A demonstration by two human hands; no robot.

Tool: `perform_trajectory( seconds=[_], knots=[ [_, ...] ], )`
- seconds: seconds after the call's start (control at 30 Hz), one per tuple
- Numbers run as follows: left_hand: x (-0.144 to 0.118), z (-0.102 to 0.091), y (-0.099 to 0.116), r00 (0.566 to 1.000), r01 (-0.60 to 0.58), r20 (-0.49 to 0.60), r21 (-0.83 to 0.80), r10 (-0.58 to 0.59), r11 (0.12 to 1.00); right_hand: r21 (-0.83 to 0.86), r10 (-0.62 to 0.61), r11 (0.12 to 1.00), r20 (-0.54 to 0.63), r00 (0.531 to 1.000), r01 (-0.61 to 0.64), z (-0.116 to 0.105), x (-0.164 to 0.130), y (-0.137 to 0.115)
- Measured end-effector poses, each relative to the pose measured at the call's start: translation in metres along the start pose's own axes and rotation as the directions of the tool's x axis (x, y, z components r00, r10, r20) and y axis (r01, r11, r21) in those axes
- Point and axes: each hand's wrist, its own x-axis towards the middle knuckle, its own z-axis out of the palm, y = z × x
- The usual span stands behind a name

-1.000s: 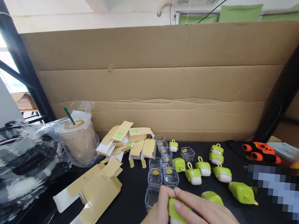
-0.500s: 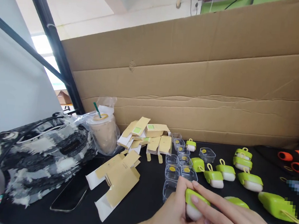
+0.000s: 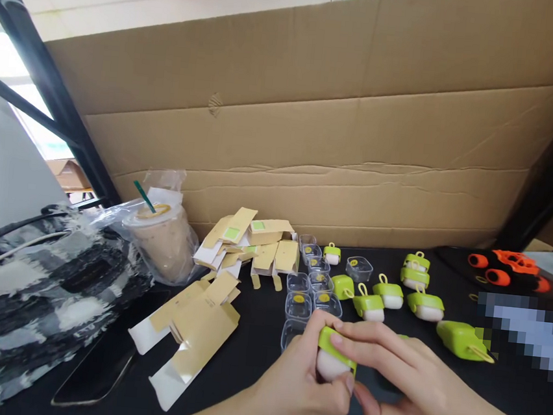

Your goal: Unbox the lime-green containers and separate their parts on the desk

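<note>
- Both hands, left hand [image 3: 301, 386] and right hand [image 3: 400, 392], still grasp the green-and-white case [image 3: 333, 356].
- Held case now sits nearer the clear boxes [image 3: 299, 304]; right fingertips [image 3: 342, 339] lie flatter across it.

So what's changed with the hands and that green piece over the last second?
Both hands, left and right, keep their grip on the green-and-white piece. The right fingers, earlier laid flat over its top, now curl around its right side. The other green pieces, clear boxes and cartons lie as before.
</note>
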Motion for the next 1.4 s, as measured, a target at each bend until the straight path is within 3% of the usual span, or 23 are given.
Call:
perform_trajectory(
  seconds=[0.1,0.3,0.47,0.57,0.67,0.77,0.87,1.0,1.1,1.2,1.3,1.33,1.4],
  knots=[
    [0.000,-0.004,0.004,1.000,-0.002,0.006,0.079,0.002,0.997,0.073,0.016,0.997,0.034,0.999,-0.018,-0.005,0.003,0.001],
    [-0.001,-0.011,0.013,0.985,0.072,0.151,0.104,-0.087,0.992,0.237,-0.008,0.971,0.147,0.989,-0.027,-0.011,0.002,0.013],
    [0.001,-0.012,0.013,0.959,0.208,0.192,0.009,-0.206,0.978,0.334,0.006,0.940,0.184,0.983,-0.068,-0.014,0.006,0.024],
    [0.003,-0.013,0.014,0.957,0.238,0.189,-0.080,-0.220,0.968,0.355,0.045,0.927,0.211,0.977,-0.119,-0.016,0.008,0.023],
    [0.006,-0.009,0.018,0.977,0.212,0.078,-0.292,-0.198,0.933,0.265,0.102,0.954,0.143,0.985,-0.137,-0.008,0.007,0.015],
    [0.007,-0.002,0.021,0.977,0.114,-0.102,-0.497,-0.189,0.860,0.190,0.243,0.955,-0.054,0.969,-0.229,0.009,0.003,0.005],
    [0.006,0.005,0.019,0.963,0.036,-0.202,-0.560,-0.179,0.828,0.342,0.407,0.868,-0.075,0.910,-0.360,0.024,0.003,0.000],
    [0.003,0.010,0.014,0.972,0.044,-0.183,-0.483,-0.150,0.875,0.607,0.522,0.669,0.028,0.852,-0.430,0.029,0.007,0.001],
    [0.003,0.008,0.014,0.963,0.090,-0.195,-0.428,-0.189,0.899,0.704,0.537,0.582,0.044,0.842,-0.407,0.027,0.011,0.001],
    [0.004,0.002,0.012,0.952,0.031,-0.293,-0.180,-0.084,0.983,0.753,0.566,0.509,0.071,0.821,-0.416,0.028,0.013,0.000],
    [0.005,-0.005,0.011,0.926,-0.122,-0.317,0.257,0.203,0.959,0.750,0.593,0.493,0.083,0.801,-0.442,0.027,0.012,0.000],
    [0.005,-0.007,0.012,0.914,-0.152,-0.308,0.340,0.263,0.928,0.735,0.586,0.510,0.084,0.806,-0.447,0.024,0.012,0.001],
    [0.006,-0.010,0.014,0.909,-0.163,-0.314,0.337,0.274,0.927,0.665,0.554,0.587,0.086,0.828,-0.462,0.012,0.012,0.007]
  ],
)
